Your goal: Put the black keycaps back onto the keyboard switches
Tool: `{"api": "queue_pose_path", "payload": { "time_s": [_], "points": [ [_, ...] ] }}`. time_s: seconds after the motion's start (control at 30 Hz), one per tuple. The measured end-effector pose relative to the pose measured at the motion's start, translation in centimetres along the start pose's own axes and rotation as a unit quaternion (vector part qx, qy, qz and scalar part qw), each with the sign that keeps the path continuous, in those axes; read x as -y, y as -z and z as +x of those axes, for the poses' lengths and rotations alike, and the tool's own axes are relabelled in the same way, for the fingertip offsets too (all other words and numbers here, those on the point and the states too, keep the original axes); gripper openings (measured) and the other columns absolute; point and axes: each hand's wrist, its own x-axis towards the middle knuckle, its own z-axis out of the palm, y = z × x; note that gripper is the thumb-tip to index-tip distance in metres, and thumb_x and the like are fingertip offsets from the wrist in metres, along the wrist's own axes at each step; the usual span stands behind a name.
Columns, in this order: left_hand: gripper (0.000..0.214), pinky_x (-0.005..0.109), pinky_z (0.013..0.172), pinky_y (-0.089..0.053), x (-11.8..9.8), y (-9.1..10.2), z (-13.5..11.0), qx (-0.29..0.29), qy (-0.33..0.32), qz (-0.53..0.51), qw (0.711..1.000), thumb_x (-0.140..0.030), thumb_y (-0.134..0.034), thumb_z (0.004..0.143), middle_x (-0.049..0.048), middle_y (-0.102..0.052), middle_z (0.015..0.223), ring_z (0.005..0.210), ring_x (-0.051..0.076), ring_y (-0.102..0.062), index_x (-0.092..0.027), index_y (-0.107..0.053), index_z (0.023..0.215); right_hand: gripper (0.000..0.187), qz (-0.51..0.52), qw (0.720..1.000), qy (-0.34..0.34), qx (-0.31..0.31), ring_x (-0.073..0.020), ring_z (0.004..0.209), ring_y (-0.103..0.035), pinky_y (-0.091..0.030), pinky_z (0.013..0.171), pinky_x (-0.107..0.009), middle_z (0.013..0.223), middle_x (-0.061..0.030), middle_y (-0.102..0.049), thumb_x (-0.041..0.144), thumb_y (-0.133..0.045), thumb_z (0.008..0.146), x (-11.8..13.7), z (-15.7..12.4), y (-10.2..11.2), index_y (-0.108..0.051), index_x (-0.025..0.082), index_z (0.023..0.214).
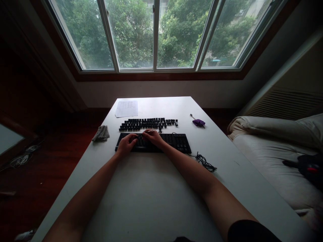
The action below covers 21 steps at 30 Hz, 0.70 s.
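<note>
A black keyboard (176, 143) lies across the white table, many of its keys hidden under my hands. My left hand (128, 144) rests over its left part, thumb and fingers curled towards each other; whatever lies between the fingertips is too small to make out. Over the keyboard's middle, my right hand (153, 137) is closed in a pinch around a thin, shiny, wire-like tool (150, 130), whose exact kind does not show. Just beyond the keyboard, rows of loose black keycaps (141, 124) stand on the table.
A grey cloth (101, 133) lies at the table's left edge. Behind the keycaps is a printed sheet (127, 109). To the right are a purple brush-like item (198, 123) and the keyboard's bundled cable (205, 163). A pale sofa (275, 148) stands beside the table (151, 195).
</note>
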Motion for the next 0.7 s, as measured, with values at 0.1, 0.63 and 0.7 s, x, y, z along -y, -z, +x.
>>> {"api": "queue_pose_path", "payload": {
  "time_s": [0.1,0.63,0.7],
  "points": [
    [0.032,0.027,0.068,-0.046,0.05,0.06,0.02,-0.001,0.002,-0.010,1.000,-0.042,-0.057,0.090,0.0011,-0.066,0.080,0.072,0.017,-0.060,-0.021,-0.067,0.111,0.039,0.004,1.000,0.004,0.002,-0.0144,0.059,-0.062,-0.051,0.059,-0.026,0.070,-0.0028,-0.069,0.053,-0.069,0.081,0.25,-0.06,-0.06,-0.068,0.015,0.091],
    [0.034,0.029,0.073,-0.048,-0.28,0.30,0.15,0.013,0.025,-0.044,0.999,-0.039,-0.051,0.091,0.0033,-0.072,0.087,0.075,0.018,-0.063,-0.019,-0.068,0.114,0.038,0.000,1.000,0.014,0.017,-0.0155,0.062,-0.063,-0.052,0.062,-0.027,0.074,-0.0046,-0.071,0.051,-0.067,0.084,0.24,-0.23,-0.07,-0.071,0.015,0.098],
    [0.034,0.029,0.072,-0.048,-0.40,0.28,0.12,0.012,0.027,-0.039,0.999,-0.039,-0.051,0.090,0.0033,-0.072,0.086,0.074,0.018,-0.063,-0.019,-0.068,0.113,0.038,-0.006,1.000,0.019,0.018,-0.0156,0.062,-0.063,-0.052,0.062,-0.027,0.075,-0.0047,-0.071,0.050,-0.067,0.084,0.22,-0.21,-0.06,-0.071,0.015,0.097]
  ]
}}
